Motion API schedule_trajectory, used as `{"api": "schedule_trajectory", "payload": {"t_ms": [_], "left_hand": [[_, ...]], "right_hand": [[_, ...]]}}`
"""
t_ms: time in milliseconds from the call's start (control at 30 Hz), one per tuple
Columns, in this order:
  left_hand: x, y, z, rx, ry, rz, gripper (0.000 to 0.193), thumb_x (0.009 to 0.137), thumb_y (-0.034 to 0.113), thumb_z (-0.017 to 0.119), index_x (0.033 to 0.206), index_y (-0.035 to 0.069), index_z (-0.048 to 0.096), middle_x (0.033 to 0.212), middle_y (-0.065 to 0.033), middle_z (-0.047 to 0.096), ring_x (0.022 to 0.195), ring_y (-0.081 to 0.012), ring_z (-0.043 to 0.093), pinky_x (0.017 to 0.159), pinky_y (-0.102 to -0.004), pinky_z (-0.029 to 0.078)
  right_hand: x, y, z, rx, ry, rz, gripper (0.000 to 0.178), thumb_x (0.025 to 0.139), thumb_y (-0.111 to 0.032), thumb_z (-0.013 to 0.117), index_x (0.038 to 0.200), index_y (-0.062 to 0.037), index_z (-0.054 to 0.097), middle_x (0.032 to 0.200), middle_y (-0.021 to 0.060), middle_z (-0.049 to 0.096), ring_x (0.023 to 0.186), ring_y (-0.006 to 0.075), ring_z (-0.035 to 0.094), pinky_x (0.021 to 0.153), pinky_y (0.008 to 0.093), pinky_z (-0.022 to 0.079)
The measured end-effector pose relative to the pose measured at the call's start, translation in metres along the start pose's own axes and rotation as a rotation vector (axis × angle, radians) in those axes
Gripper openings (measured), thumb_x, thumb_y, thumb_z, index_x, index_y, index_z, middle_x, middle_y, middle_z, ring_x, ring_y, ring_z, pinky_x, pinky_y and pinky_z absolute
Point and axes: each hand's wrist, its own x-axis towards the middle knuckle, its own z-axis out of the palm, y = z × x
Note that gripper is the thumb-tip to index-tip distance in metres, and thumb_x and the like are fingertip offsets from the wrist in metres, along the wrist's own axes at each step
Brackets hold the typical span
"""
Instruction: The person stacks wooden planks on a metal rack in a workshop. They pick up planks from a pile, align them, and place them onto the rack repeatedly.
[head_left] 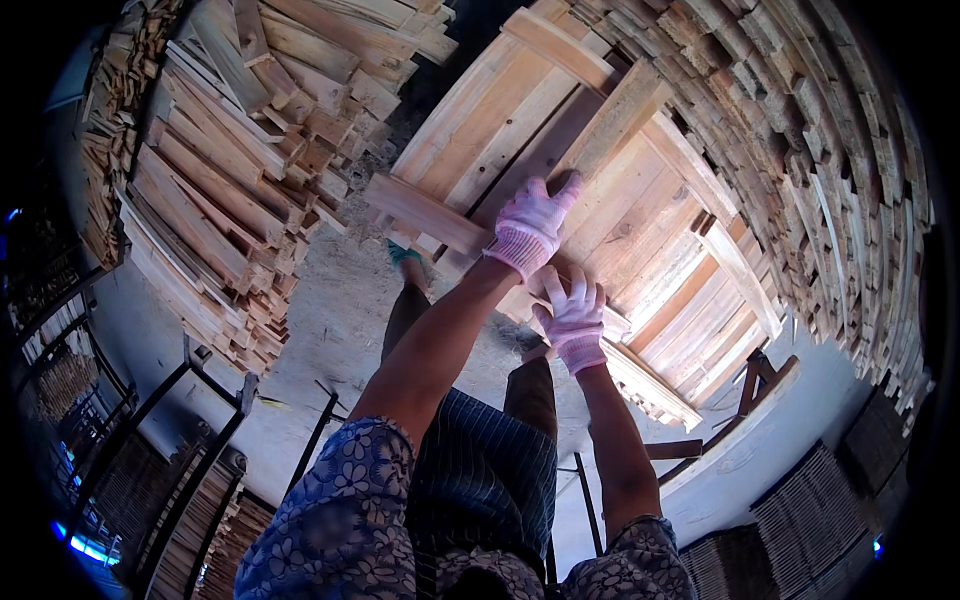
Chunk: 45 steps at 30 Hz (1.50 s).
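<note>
Both hands wear pale knitted gloves and press on a wooden pallet (600,215) of light planks; the left hand (533,222) lies flat with its fingers spread and stretched forward, its fingertips reaching the lower end of a loose plank (615,118) that runs diagonally away over the pallet's boards; the palm rests on the boards where a cross batten (425,212) runs off to the left of it; the hand is open, clamped on nothing, only pressing. The right hand (573,318) sits just behind and to the right of the left one, fingers splayed upward over the near edge of the pallet; whether its fingertips curl round the edge cannot be told. Beyond the left hand's fingertips the pallet extends away; to the left of both hands rises a stack of cut boards (230,170); to the right, another stack (830,170) curves round the pallet; below the wrists lies grey concrete floor (320,330).
</note>
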Motion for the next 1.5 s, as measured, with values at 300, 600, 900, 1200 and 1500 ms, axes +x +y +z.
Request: {"api": "schedule_trajectory", "payload": {"t_ms": [300, 600, 900, 1200, 1500], "left_hand": [[-0.001, -0.113, -0.093, 0.004, 0.307, 0.061, 0.063, 0.088, 0.018, 0.069, 0.146, 0.031, 0.048, 0.119, -0.0197, 0.053, 0.101, -0.0397, 0.061, 0.091, -0.0483, 0.054], [0.043, -0.147, -0.089, 0.045, 0.308, 0.040, 0.061, 0.086, 0.018, 0.064, 0.144, 0.033, 0.050, 0.122, -0.0166, 0.054, 0.099, -0.0375, 0.062, 0.083, -0.0506, 0.053], [0.019, -0.185, -0.132, -0.219, 0.426, 0.018, 0.061, 0.083, 0.029, 0.075, 0.140, 0.022, 0.053, 0.137, -0.0179, 0.049, 0.134, -0.0426, 0.043, 0.109, -0.0496, 0.041], [-0.002, -0.426, -0.230, -0.095, 0.766, -0.776, 0.073, 0.085, 0.042, 0.069, 0.140, 0.000, 0.046, 0.130, -0.0265, 0.049, 0.129, -0.0413, 0.045, 0.106, -0.0477, 0.041], [0.023, -0.390, -0.260, -0.593, 0.491, -0.818, 0.074, 0.078, 0.046, 0.074, 0.125, -0.004, 0.045, 0.128, -0.0257, 0.050, 0.120, -0.0459, 0.053, 0.100, -0.0527, 0.046]], "right_hand": [[0.046, -0.019, -0.037, 0.265, 0.058, 0.017, 0.064, 0.082, -0.021, 0.073, 0.140, -0.0192, 0.045, 0.127, 0.0105, 0.049, 0.119, 0.0337, 0.051, 0.103, 0.0500, 0.042], [0.120, -0.082, -0.039, 0.507, 0.171, 0.110, 0.052, 0.089, -0.012, 0.068, 0.138, -0.0142, 0.051, 0.124, 0.0165, 0.055, 0.107, 0.0389, 0.058, 0.092, 0.0484, 0.050], [0.259, -0.173, -0.100, 0.593, 0.190, -0.021, 0.043, 0.096, -0.013, 0.067, 0.137, -0.0094, 0.057, 0.121, 0.0176, 0.058, 0.108, 0.0315, 0.061, 0.094, 0.0416, 0.050], [0.505, -0.337, -0.073, 0.680, -0.191, -0.190, 0.065, 0.096, -0.047, 0.058, 0.147, -0.0105, 0.044, 0.139, 0.0250, 0.055, 0.125, 0.0419, 0.055, 0.103, 0.0484, 0.045], [0.568, -0.410, -0.023, 0.348, -0.170, -0.051, 0.082, 0.094, -0.054, 0.056, 0.152, -0.0034, 0.030, 0.140, 0.0278, 0.051, 0.126, 0.0473, 0.052, 0.105, 0.0508, 0.044]]}}
